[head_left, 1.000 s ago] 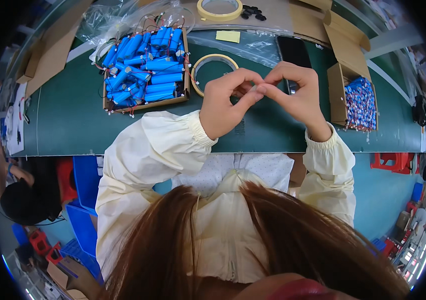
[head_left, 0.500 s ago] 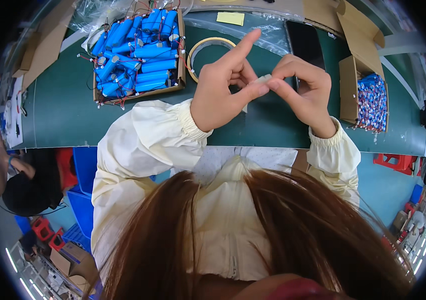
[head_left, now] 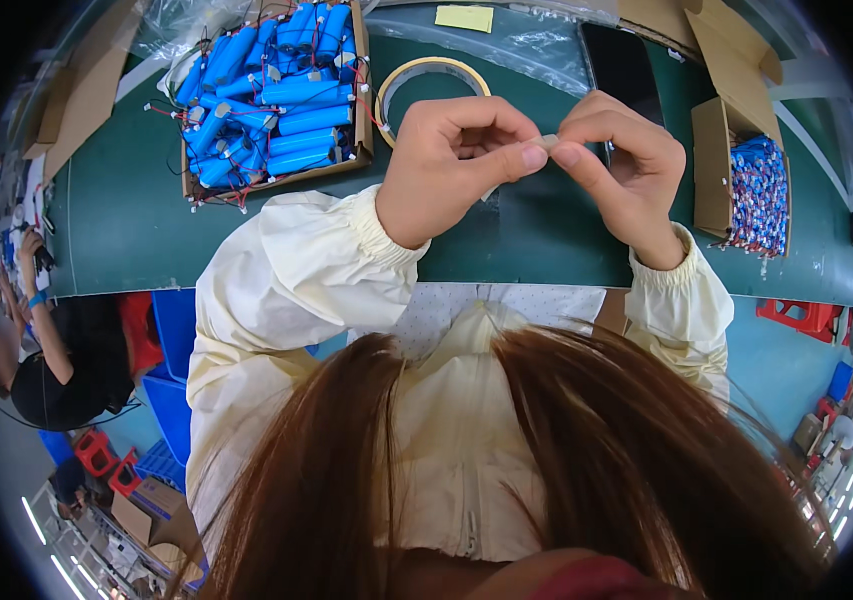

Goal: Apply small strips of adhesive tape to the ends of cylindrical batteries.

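Note:
Above the green table (head_left: 536, 240), my left hand (head_left: 451, 165) and my right hand (head_left: 631, 165) meet fingertip to fingertip. Pinched between them is a small whitish piece (head_left: 549, 142), too covered by the fingers for its kind to show. Thumb and bent index finger close on it in each hand. Just behind my left hand lies a roll of tape (head_left: 436, 64). A dark phone (head_left: 618, 65) rests on the table beyond my right hand. To the left, blue cylindrical battery packs (head_left: 311, 121) with thin red and black wires fill an open cardboard box (head_left: 363, 135).
On the right stands a cardboard box (head_left: 713, 165) of small blue wired parts (head_left: 758, 195). Clear plastic bags (head_left: 526, 45) and a yellow note (head_left: 464, 17) lie at the back. Blue crates (head_left: 168, 400) and a co-worker (head_left: 66, 360) are at the left, a red stool (head_left: 801, 317) at the right.
My left index finger, stretched upward before, has bent down into a pinch on the whitish piece. The co-worker at the left has raised an arm.

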Action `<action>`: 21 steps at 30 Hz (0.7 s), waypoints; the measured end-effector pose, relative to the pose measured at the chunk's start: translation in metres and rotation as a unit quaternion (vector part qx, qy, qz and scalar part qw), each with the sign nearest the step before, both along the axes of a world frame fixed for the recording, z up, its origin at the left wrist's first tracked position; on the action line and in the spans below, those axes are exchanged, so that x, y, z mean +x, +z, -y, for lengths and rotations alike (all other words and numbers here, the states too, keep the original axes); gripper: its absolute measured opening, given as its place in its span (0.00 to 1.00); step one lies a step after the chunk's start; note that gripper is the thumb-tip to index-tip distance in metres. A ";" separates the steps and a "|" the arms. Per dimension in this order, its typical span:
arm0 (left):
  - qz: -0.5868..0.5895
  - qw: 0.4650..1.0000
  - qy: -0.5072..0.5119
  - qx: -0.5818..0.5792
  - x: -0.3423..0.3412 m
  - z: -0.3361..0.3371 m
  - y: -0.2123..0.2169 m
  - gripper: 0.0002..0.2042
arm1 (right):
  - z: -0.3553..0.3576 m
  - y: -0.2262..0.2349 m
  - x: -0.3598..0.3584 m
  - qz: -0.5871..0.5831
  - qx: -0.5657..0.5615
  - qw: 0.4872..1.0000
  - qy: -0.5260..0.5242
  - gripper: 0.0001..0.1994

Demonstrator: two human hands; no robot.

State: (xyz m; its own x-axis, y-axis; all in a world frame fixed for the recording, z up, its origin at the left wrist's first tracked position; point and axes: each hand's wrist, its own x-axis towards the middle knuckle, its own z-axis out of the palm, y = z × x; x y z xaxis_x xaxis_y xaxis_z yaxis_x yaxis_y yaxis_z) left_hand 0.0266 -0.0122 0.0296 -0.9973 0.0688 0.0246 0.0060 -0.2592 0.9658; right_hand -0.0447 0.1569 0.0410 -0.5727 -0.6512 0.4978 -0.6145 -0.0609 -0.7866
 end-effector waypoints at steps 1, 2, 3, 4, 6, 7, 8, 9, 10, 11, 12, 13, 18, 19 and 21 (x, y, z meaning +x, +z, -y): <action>0.001 1.000 0.000 0.000 0.000 0.001 0.000 0.06 | 0.001 -0.001 -0.001 -0.005 -0.005 1.000 -0.010 0.03; -0.008 1.000 0.001 -0.012 0.001 0.001 0.000 0.06 | 0.001 -0.001 -0.001 -0.010 -0.010 1.000 -0.021 0.03; -0.017 1.000 0.002 -0.024 0.001 0.002 -0.001 0.05 | 0.002 -0.002 -0.002 -0.009 -0.009 1.000 -0.020 0.03; -0.016 1.000 0.002 -0.023 0.001 0.003 0.000 0.05 | 0.002 -0.003 -0.002 -0.032 -0.012 0.999 -0.031 0.03; -0.009 1.000 0.010 -0.022 0.001 0.003 0.002 0.06 | 0.003 -0.001 0.000 -0.054 -0.014 0.998 -0.041 0.03; -0.009 1.000 0.010 -0.022 0.001 0.004 0.002 0.06 | 0.004 0.004 0.005 -0.027 -0.004 0.998 -0.061 0.04; -0.004 1.000 0.008 -0.022 0.001 0.005 0.001 0.06 | 0.004 0.006 0.007 -0.001 0.007 0.997 -0.081 0.05; -0.001 1.000 0.005 -0.022 0.000 0.005 0.001 0.06 | 0.003 0.006 0.006 -0.001 0.007 0.997 -0.082 0.05; -0.001 1.000 0.004 -0.022 0.000 0.003 0.001 0.06 | 0.002 0.005 0.004 0.000 -0.001 0.997 -0.072 0.05; 0.003 1.000 0.014 -0.002 0.000 0.000 0.000 0.06 | 0.001 0.005 0.003 0.001 -0.009 0.998 -0.062 0.06; 0.008 1.000 0.025 0.017 0.000 -0.001 -0.001 0.06 | 0.001 0.003 0.003 0.002 -0.009 0.998 -0.062 0.06; 0.008 1.000 0.025 0.017 0.000 -0.001 -0.002 0.06 | 0.003 0.002 0.004 -0.006 -0.003 0.999 -0.050 0.06; 0.014 1.000 0.016 0.004 0.000 -0.002 -0.003 0.06 | 0.006 -0.003 0.001 -0.039 -0.004 0.998 -0.052 0.03; 0.014 1.000 0.015 0.004 0.000 -0.002 -0.001 0.06 | 0.006 -0.004 0.002 -0.039 -0.004 0.998 -0.053 0.03; 0.013 1.000 0.020 0.002 0.001 -0.001 0.001 0.06 | 0.005 -0.004 0.004 -0.010 -0.010 0.998 -0.059 0.03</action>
State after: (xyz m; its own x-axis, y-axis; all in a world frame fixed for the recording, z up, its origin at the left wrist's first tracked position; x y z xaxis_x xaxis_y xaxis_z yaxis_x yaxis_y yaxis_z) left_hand 0.0272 -0.0110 0.0305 -0.9996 0.0291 -0.0012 -0.0088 -0.2624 0.9649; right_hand -0.0404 0.1514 0.0370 -0.6348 -0.5689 0.5229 -0.6341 -0.0032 -0.7733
